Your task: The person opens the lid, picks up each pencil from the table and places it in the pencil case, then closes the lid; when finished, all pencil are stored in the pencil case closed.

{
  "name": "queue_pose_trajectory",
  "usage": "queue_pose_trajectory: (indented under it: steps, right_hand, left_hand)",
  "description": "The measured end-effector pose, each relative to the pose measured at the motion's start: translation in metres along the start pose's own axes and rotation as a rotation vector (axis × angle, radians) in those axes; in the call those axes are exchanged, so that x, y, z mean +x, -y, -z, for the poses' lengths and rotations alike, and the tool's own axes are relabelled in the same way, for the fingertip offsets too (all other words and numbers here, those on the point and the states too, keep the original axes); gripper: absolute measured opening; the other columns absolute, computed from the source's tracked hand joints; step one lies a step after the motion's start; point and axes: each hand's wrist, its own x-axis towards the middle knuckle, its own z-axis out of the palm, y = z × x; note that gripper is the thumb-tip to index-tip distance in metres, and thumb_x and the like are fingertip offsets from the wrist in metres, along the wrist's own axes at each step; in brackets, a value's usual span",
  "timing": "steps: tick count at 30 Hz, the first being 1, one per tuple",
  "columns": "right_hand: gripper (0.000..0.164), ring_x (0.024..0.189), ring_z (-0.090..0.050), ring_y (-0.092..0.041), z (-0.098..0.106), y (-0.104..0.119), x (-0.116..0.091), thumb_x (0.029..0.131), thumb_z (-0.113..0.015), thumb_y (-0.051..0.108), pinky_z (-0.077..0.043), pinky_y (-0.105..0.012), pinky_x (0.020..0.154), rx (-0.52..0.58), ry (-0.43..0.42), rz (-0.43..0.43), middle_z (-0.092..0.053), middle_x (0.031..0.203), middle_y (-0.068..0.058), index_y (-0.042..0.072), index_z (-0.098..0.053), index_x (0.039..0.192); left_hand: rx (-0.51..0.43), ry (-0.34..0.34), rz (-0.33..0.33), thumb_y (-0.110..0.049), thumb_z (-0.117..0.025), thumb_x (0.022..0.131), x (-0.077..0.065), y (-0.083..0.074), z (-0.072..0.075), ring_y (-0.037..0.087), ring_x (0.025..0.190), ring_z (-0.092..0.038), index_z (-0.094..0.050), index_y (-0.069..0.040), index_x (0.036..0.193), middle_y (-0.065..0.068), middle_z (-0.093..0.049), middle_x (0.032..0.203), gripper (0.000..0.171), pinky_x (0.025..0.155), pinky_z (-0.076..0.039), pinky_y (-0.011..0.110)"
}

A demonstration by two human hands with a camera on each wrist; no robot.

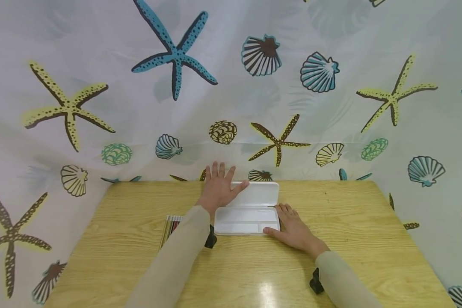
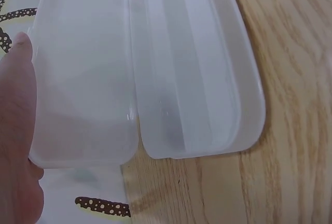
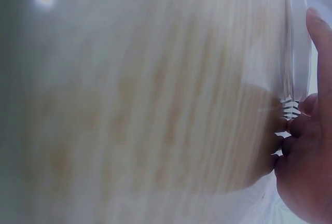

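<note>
A white pencil case (image 1: 236,229) lies with its lid swung back on the wooden table, its compartments bare. My left hand (image 1: 218,190) is at the lid's left end, fingers spread and straight, thumb reaching over the lid (image 1: 259,194). In the left wrist view that thumb (image 2: 21,53) runs along the lid's outer edge. My right hand (image 1: 294,226) holds the right end of the case, thumb on the front corner and fingers along the side. The right wrist view shows the thumb (image 3: 317,27) against the case wall (image 3: 301,42), with the other fingers curled beside it.
Several pencils (image 1: 171,222) lie side by side left of the case, partly hidden by the left sleeve (image 1: 173,261). A curtain (image 1: 231,98) printed with starfish and shells hangs behind the table (image 1: 350,222) and along both sides.
</note>
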Motion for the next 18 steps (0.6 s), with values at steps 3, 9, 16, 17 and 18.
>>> queue_pose_trajectory:
  steps: [3, 9, 16, 17, 18]
  right_hand:
    - [0.103, 0.163, -0.009, -0.044, 0.0, 0.0, 0.0, 0.099, -0.06, 0.065, -0.011, -0.061, 0.131, 0.0, -0.005, 0.002, -0.019, 0.173, -0.027, 0.002, -0.015, 0.168]
    - [0.104, 0.163, -0.008, -0.044, -0.002, -0.002, 0.002, 0.099, -0.059, 0.066, -0.011, -0.061, 0.131, -0.006, -0.001, 0.004, -0.018, 0.173, -0.027, 0.002, -0.014, 0.168]
    - [0.104, 0.163, -0.009, -0.044, -0.005, -0.004, 0.003, 0.099, -0.06, 0.066, -0.011, -0.061, 0.131, -0.021, -0.006, 0.015, -0.018, 0.173, -0.027, 0.001, -0.015, 0.168]
    - [0.104, 0.163, -0.009, -0.044, -0.005, -0.004, 0.003, 0.099, -0.06, 0.065, -0.011, -0.061, 0.131, -0.021, -0.007, 0.018, -0.018, 0.173, -0.027, 0.001, -0.015, 0.168]
    - [0.104, 0.163, -0.009, -0.043, -0.004, -0.004, 0.003, 0.099, -0.06, 0.065, -0.011, -0.061, 0.131, -0.019, -0.008, 0.02, -0.018, 0.173, -0.027, 0.001, -0.016, 0.168]
  left_hand:
    - [0.001, -0.003, -0.011, -0.082, -0.026, 0.101, -0.004, -0.001, 0.003, 0.047, 0.163, 0.001, -0.021, -0.017, 0.17, 0.026, -0.011, 0.175, 0.095, 0.13, 0.002, 0.065]
    - [-0.087, -0.054, -0.062, -0.076, -0.033, 0.103, -0.018, 0.002, 0.016, 0.049, 0.162, -0.013, -0.021, -0.014, 0.17, 0.028, -0.02, 0.173, 0.092, 0.13, -0.01, 0.066]
    - [-0.346, -0.072, -0.053, -0.074, -0.037, 0.104, -0.045, 0.027, 0.034, 0.045, 0.155, -0.035, -0.025, -0.013, 0.169, 0.023, -0.035, 0.168, 0.09, 0.126, -0.029, 0.062]
    - [-0.386, -0.067, -0.034, -0.075, -0.037, 0.104, -0.05, 0.032, 0.036, 0.044, 0.153, -0.04, -0.026, -0.014, 0.169, 0.021, -0.037, 0.168, 0.089, 0.125, -0.031, 0.062]
    - [-0.427, -0.062, -0.016, -0.074, -0.038, 0.104, -0.054, 0.037, 0.038, 0.042, 0.151, -0.043, -0.027, -0.015, 0.168, 0.019, -0.04, 0.167, 0.088, 0.124, -0.033, 0.06]
